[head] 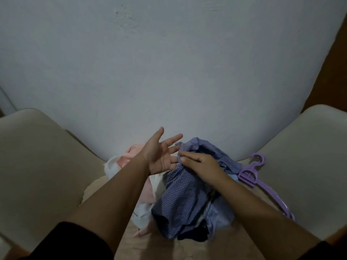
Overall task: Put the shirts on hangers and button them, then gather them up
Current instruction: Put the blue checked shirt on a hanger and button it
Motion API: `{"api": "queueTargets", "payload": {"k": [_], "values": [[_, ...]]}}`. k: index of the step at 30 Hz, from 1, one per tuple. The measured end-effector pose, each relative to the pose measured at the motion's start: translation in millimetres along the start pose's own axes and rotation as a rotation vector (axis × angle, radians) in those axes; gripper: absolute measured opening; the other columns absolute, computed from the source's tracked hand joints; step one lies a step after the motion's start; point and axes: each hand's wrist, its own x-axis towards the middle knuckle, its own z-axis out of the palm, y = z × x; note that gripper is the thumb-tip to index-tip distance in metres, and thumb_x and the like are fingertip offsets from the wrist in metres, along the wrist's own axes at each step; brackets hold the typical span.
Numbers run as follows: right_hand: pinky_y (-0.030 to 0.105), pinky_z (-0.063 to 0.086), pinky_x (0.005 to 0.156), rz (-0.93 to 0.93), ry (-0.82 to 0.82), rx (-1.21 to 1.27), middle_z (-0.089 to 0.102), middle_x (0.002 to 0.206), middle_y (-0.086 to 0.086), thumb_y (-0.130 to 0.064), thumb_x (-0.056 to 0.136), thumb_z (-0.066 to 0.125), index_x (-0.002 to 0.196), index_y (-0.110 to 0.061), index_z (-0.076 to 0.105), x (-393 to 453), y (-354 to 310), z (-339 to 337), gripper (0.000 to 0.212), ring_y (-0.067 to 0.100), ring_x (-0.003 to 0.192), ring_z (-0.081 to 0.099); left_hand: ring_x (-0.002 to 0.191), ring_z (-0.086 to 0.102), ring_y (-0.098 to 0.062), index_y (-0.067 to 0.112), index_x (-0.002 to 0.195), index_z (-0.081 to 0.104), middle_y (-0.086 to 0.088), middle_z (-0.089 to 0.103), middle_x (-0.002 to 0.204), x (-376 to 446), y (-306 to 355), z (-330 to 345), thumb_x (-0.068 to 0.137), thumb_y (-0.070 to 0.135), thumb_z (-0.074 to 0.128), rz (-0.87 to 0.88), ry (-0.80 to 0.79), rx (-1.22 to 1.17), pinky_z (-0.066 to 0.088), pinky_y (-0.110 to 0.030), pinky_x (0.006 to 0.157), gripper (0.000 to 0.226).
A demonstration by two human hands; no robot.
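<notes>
Low in the centre of the frame, a crumpled blue checked shirt (pixel 180 194) lies heaped on a pale surface, with a pink and white garment (pixel 131 162) bunched just to its left and a paler blue garment (pixel 219 212) partly under its right side. The purple hangers (pixel 262 177) rest to the right, just beside the heap and not yet in use.

The left hand (pixel 161 156) is held palm-up with its fingers spread and relaxed, the fingertips touching the upper edge of the checked cloth. The right hand (pixel 202 166) lies over the top of the shirt, fingers (pixel 189 156) extended together and pressing a fold of fabric near the left fingertips; whether the thumb pinches beneath, I cannot tell.

The step in hand looks like finding the collar or front edge to open the shirt out. It would go best if both hands take one continuous edge and lift the shirt clear of the other garments, letting it hang straight, so the neck opening shows before a hanger is brought over. Pulling from the middle of the bundle risks dragging the neighbouring clothes along.
</notes>
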Motion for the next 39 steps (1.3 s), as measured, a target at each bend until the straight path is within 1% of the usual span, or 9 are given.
{"api": "queueTargets", "payload": {"k": [8,11,14,18,23,28,33,35,39], "values": [[0.018,0.048,0.087,-0.100,0.223,0.025,0.062,0.124,0.007,0.010,0.088,0.045,0.124,-0.013,0.061,-33.3,-56.1,-40.2,0.045,0.011,0.103,0.060,0.102,0.064,-0.043,0.025,0.137,0.050,0.002,0.053,0.137,-31.8,33.3,72.9,0.096,0.055,0.025,0.096,-0.132,0.153,0.052,-0.051,0.082,0.057],[0.006,0.048,0.068,-0.129,0.206,0.070,0.064,0.108,-0.002,0.017,0.086,0.036,0.121,-0.015,0.062,-54.9,-80.9,-64.0,0.054,-0.005,0.082,0.062,0.090,0.069,-0.031,0.025,0.136,0.048,0.005,0.049,0.143,-40.2,42.2,105.5,0.096,0.019,0.035,0.291,-0.050,0.566,0.055,-0.036,0.074,0.043],[0.004,0.046,0.070,-0.150,0.157,-0.005,0.064,0.105,-0.009,0.017,0.084,0.034,0.114,-0.024,0.065,-73.6,-100.5,-89.3,0.059,0.000,0.097,0.061,0.117,0.054,-0.020,0.025,0.135,0.050,0.005,0.051,0.141,-44.1,49.6,136.2,0.087,-0.009,0.038,0.481,-0.012,0.952,0.046,-0.028,0.075,0.060],[0.007,0.047,0.079,-0.144,0.093,-0.035,0.065,0.106,-0.011,0.018,0.083,0.035,0.111,-0.023,0.066,-98.5,-114.4,-117.8,0.059,-0.001,0.099,0.058,0.130,0.042,-0.021,0.025,0.136,0.050,-0.002,0.052,0.140,-42.9,49.4,171.1,0.083,-0.009,0.039,0.447,-0.113,1.060,0.033,-0.032,0.092,0.063],[0.019,0.055,0.071,-0.108,0.170,0.177,0.070,0.091,0.002,0.024,0.081,0.028,0.088,-0.010,0.069,-124.6,-113.3,-149.0,0.054,0.012,0.087,0.066,0.129,0.041,-0.022,0.024,0.124,0.059,-0.006,0.052,0.136,-31.8,41.6,181.6,0.091,0.006,0.050,0.382,-0.206,1.201,0.029,-0.036,0.110,0.038],[0.022,0.051,0.077,-0.072,0.228,-0.115,0.071,0.079,0.005,0.015,0.087,0.036,0.062,-0.014,0.071,-129.3,-103.4,-172.8,0.052,0.020,0.085,0.064,0.089,0.061,-0.021,0.026,0.114,0.058,-0.010,0.063,0.097,-37.5,52.3,186.0,0.095,0.003,0.052,0.412,-0.290,0.955,0.053,-0.027,0.077,0.031],[0.020,0.048,0.087,-0.033,0.063,-0.260,0.068,0.096,-0.005,-0.006,0.089,0.058,0.086,-0.022,0.070,-126.6,-100.4,-165.9,0.021,0.012,0.095,0.062,0.075,0.055,-0.025,0.020,0.100,0.061,-0.012,0.059,0.087,-49.1,61.1,202.3,0.097,0.003,0.048,0.441,-0.255,0.962,0.047,-0.031,0.065,0.022],[0.010,0.046,0.079,-0.077,0.026,-0.316,0.065,0.098,-0.008,-0.002,0.083,0.066,0.092,-0.021,0.067,-126.8,-98.9,-162.3,0.021,0.007,0.094,0.060,0.067,0.053,-0.021,0.017,0.093,0.063,-0.010,0.058,0.080,-55.1,66.3,202.8,0.098,0.002,0.045,0.436,-0.224,0.965,0.045,-0.028,0.060,0.024],[0.005,0.046,0.066,-0.083,0.111,-0.400,0.062,0.098,-0.002,0.016,0.083,0.047,0.087,-0.016,0.067,-126.1,-99.1,-160.6,0.038,0.000,0.084,0.056,0.066,0.058,-0.018,0.012,0.077,0.060,-0.010,0.062,0.081,-72.5,85.9,193.6,0.095,-0.002,0.038,0.446,-0.135,0.869,0.051,-0.022,0.056,0.032]]}}
